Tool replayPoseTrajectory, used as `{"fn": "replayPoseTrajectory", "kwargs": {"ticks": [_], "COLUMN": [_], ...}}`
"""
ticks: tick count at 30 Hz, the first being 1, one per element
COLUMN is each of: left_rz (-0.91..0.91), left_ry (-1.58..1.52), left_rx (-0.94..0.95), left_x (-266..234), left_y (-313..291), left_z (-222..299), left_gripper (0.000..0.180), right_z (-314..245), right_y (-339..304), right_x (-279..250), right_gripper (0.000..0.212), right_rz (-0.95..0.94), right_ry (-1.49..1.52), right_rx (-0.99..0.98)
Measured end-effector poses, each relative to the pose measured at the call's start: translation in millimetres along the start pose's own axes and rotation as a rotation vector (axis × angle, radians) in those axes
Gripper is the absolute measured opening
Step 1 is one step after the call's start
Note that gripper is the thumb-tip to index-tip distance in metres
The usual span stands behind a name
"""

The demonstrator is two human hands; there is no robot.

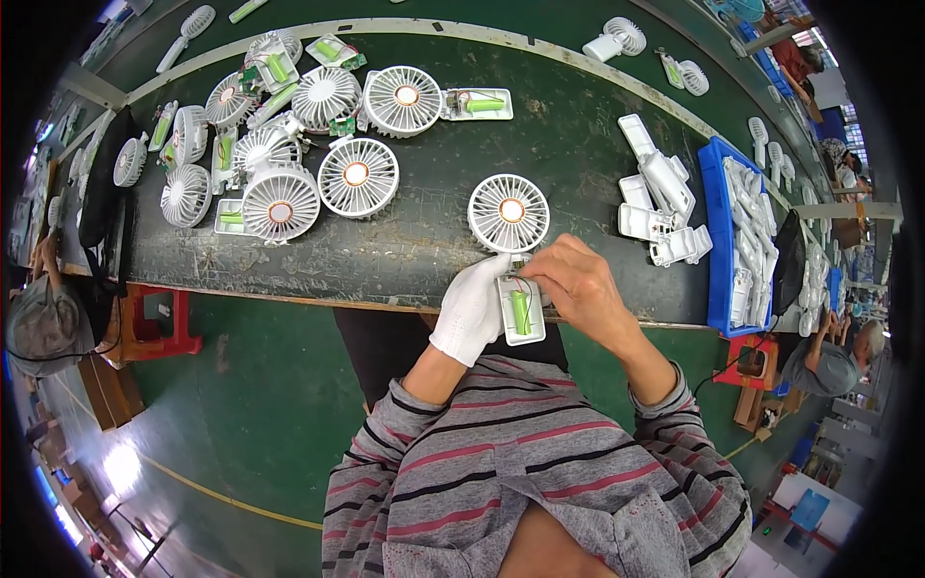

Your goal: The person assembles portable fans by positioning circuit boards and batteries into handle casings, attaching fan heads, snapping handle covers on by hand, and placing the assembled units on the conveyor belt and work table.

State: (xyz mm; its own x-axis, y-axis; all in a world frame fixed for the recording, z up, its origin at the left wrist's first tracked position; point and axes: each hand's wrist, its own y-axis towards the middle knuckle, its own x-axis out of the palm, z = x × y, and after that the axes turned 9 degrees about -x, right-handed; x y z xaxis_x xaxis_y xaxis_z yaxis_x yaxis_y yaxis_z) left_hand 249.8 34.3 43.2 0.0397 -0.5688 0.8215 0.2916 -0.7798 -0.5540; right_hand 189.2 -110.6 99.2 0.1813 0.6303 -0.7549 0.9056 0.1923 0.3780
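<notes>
At the table's front edge I have a white handheld fan (pixel 509 213), its round grille lying away from me and its opened handle toward me. A green battery (pixel 521 312) and thin wires show inside the handle shell. My left hand (pixel 474 306), in a white glove, grips the handle from its left side. My bare right hand (pixel 578 286) is closed in a pinch at the wires near the neck of the fan. Its fingertips hide what exactly they pinch.
Several white fans with open handles (pixel 405 101) are heaped on the left of the table. To the right lie loose white handle shells (pixel 665 188), beside a blue bin (pixel 718 241) full of white parts. A conveyor with fans (pixel 617 39) runs beyond; red stools (pixel 159 323) stand below.
</notes>
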Motion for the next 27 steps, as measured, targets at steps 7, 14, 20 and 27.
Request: {"fn": "replayPoseTrajectory", "kwargs": {"ticks": [7, 14, 20, 27], "left_rz": [-0.035, -0.163, -0.228, -0.243], "left_ry": [-0.004, 0.256, 0.284, 0.293], "left_rx": [-0.004, 0.037, 0.043, 0.036], "left_x": [-2.5, -0.9, -9.0, 1.2], "left_y": [-0.5, -2.7, 0.3, -1.9], "left_z": [7.3, 0.3, -1.7, 0.0], "left_gripper": [0.024, 0.034, 0.041, 0.041], "right_z": [1.6, 9.8, 6.5, 20.0], "right_y": [2.6, -13.3, -14.9, -15.6], "right_x": [4.8, -0.4, -1.9, -0.1], "right_gripper": [0.017, 0.009, 0.015, 0.022], "right_rz": [-0.029, 0.060, 0.053, 0.017], "right_ry": [-0.015, 0.078, 0.583, 0.669], "right_rx": [-0.069, 0.072, 0.600, 0.649]}}
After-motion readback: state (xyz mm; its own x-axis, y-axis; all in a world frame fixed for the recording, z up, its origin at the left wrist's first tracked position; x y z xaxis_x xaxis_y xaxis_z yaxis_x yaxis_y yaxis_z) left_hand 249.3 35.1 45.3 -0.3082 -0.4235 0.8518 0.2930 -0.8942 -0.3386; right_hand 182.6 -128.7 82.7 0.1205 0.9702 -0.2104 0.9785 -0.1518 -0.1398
